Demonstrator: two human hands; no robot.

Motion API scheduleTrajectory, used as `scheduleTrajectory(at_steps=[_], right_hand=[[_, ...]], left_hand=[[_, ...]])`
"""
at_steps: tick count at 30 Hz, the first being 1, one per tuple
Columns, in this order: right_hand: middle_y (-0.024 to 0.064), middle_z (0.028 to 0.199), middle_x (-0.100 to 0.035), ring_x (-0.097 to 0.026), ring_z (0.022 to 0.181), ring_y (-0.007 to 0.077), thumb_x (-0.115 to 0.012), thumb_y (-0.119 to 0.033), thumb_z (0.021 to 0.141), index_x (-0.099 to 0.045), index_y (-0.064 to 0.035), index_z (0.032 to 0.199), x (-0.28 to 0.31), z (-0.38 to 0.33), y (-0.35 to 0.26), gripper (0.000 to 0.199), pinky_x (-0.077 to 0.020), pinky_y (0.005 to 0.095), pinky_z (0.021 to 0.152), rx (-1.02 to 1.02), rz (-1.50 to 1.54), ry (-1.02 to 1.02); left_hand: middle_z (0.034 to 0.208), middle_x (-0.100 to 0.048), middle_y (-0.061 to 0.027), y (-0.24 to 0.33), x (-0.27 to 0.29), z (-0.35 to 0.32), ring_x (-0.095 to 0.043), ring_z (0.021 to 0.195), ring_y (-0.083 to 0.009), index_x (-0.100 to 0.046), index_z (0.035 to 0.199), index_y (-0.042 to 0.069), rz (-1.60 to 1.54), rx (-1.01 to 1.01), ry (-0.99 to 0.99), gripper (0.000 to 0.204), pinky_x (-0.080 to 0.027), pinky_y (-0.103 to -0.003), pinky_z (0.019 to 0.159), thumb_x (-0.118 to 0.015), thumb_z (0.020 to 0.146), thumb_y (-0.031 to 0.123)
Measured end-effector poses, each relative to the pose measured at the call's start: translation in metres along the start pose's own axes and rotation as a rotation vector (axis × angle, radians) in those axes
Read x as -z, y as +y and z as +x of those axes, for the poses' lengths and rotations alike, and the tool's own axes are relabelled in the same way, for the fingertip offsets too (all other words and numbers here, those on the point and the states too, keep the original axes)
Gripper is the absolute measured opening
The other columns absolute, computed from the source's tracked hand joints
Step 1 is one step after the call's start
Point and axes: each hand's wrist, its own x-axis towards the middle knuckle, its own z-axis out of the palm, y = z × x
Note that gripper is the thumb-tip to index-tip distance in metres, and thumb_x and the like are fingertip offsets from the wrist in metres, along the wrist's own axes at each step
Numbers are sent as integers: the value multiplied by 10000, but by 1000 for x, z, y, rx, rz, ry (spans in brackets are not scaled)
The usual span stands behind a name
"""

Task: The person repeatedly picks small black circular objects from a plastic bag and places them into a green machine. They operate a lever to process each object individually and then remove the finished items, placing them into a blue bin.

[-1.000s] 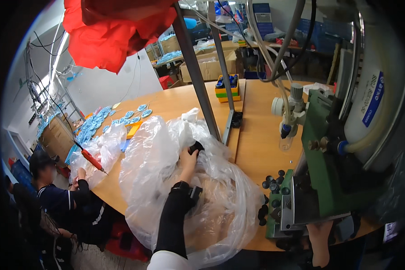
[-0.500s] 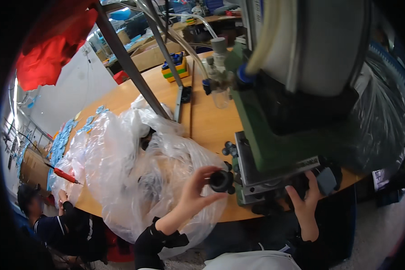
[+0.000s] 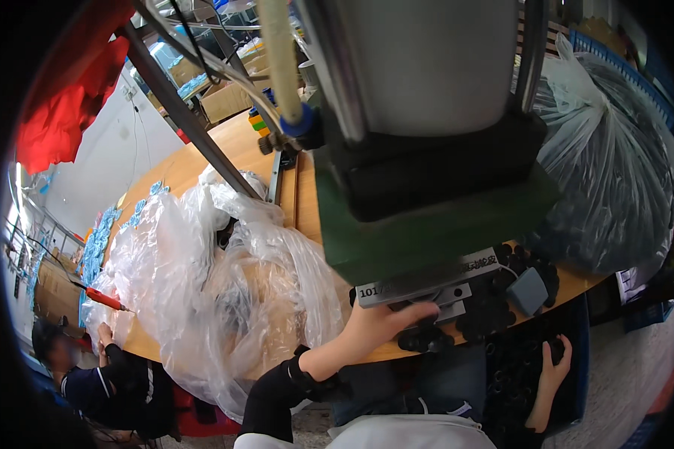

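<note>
My left hand [image 3: 371,333] reaches in at the front of the press, its thumb stretched over the metal plates [image 3: 451,293] under the green press head [image 3: 434,232]. Its other fingers are hidden there, and whether a part is in them does not show. Off to the right, my right hand [image 3: 550,378] is over a blue bin [image 3: 586,329] of black ring-shaped parts [image 3: 513,363]. Thumb and finger curve round a small black part [image 3: 556,346], dark against the dark bin.
Black parts [image 3: 487,320] lie along the table edge beside a grey-blue block [image 3: 528,292]. Clear plastic bags [image 3: 180,262] cover the table's left; a tied bag [image 3: 606,165] stands right. A red screwdriver-like tool [image 3: 106,299] hangs near another person [image 3: 101,382] at far left.
My left hand has moved right to the press plates; the black ring it held is out of sight. My right hand has left the press and moved down and right to the bin.
</note>
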Motion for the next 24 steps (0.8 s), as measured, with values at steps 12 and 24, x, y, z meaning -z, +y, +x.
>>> scheduleTrajectory(at_steps=[12, 24], right_hand=[[181, 1299, -438, -397, 1224, 318, -638, -234, 831, -439, 4, 1259, -18, 17, -3, 529, -312, 403, 1011, 238, -331, -31], [127, 1367, -400, -311, 1308, 273, -572, -224, 855, -454, -5, 1254, -114, 48, -52, 470, -214, 448, 1074, 753, -565, -290]], left_hand=[[880, -646, -83, 1, -4, 3, -585, 746, -176, -621, 979, 12, 221, -155, 62, 270, -468, -293, 670, -712, 778, 167], [1071, -567, -171, -8, 11, -11, -548, 985, -333, -525, 1119, 22, 169, -437, 54, 538, -446, -383, 816, -777, 680, 207]])
